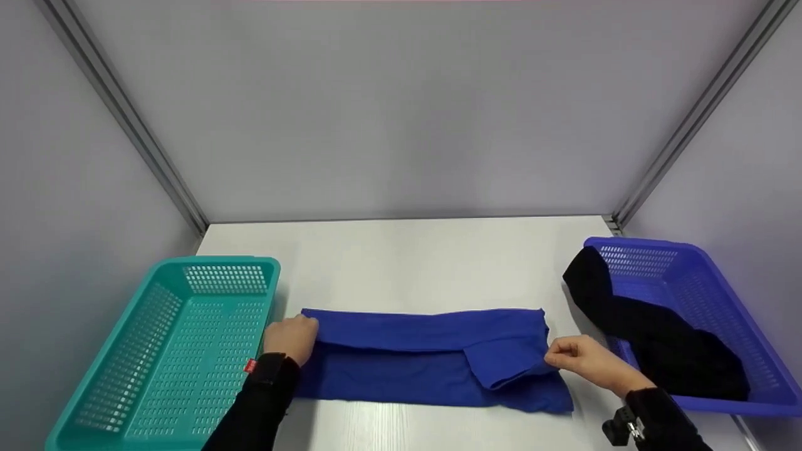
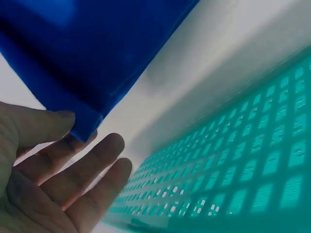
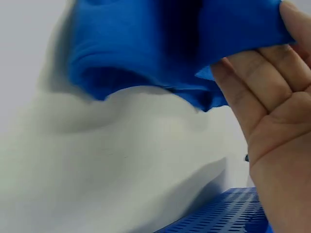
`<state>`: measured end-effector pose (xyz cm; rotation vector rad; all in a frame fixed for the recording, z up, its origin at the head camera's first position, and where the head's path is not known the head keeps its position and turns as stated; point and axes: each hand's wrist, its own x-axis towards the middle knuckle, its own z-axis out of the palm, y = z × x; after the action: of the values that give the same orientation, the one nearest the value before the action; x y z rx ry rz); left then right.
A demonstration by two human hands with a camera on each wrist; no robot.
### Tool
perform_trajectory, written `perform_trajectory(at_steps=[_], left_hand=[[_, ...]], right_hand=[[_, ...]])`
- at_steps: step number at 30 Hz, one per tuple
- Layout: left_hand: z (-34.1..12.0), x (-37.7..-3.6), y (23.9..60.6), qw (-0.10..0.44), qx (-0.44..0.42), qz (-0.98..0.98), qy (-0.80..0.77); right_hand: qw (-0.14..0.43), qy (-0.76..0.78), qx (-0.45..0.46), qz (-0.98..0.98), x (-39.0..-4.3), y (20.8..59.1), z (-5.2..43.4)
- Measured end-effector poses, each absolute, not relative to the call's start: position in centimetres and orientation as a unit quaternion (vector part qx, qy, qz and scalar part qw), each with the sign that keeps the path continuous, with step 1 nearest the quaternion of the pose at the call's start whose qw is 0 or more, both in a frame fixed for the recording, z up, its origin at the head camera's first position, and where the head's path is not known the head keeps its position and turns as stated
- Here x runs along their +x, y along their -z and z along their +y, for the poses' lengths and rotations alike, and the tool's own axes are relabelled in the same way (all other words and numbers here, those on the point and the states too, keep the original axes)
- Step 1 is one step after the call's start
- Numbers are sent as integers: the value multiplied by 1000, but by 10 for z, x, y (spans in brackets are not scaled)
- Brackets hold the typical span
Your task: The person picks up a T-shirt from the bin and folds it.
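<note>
A blue shirt (image 1: 401,373) lies on the table, folded into a long strip from left to right. Its upper layer is folded over, and a sleeve-like flap (image 1: 504,363) lies on top near the right end. At the left end my left hand (image 1: 291,338) pinches a corner of the cloth (image 2: 87,121) between thumb and index finger; the other fingers are spread. My right hand (image 1: 579,357) holds the cloth edge at the right end, thumb on one side and fingers behind it. In the right wrist view the blue cloth (image 3: 146,43) hangs in loose folds from those fingers.
A green perforated basket (image 1: 272,275) stands at the left, close beside my left hand. On the right is a blue-purple basket (image 1: 720,269), with a black garment (image 1: 683,351) inside and draped over its near-left rim. Grey panels (image 1: 407,113) enclose the white table (image 1: 413,263).
</note>
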<state>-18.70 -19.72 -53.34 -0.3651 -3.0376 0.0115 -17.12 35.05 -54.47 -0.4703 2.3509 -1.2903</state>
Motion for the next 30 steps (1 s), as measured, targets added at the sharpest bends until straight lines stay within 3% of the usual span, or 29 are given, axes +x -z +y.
perform_trajectory(at_steps=[6,11,14,16,20,26,30], left_hand=[[-185,-184,538,-19,-101,-995,-5],[-176,-184,550,-26,-156,-987,42],[-175,-182,559,-72,-186,-976,87],[-175,-179,565,-108,-183,-972,105],[-179,-175,574,-147,-157,-971,103],[-177,-173,572,-156,-156,-972,77],[-172,-171,569,-151,-178,-972,34]], right_hand=[[199,411,-199,867,-165,554,336],[74,316,-244,914,-161,567,311],[-4,250,-274,929,-156,577,292],[-25,205,-290,935,-152,582,281],[-17,124,-294,948,-144,585,268],[8,20,-252,968,-140,593,264],[-34,-48,-197,979,-146,601,263]])
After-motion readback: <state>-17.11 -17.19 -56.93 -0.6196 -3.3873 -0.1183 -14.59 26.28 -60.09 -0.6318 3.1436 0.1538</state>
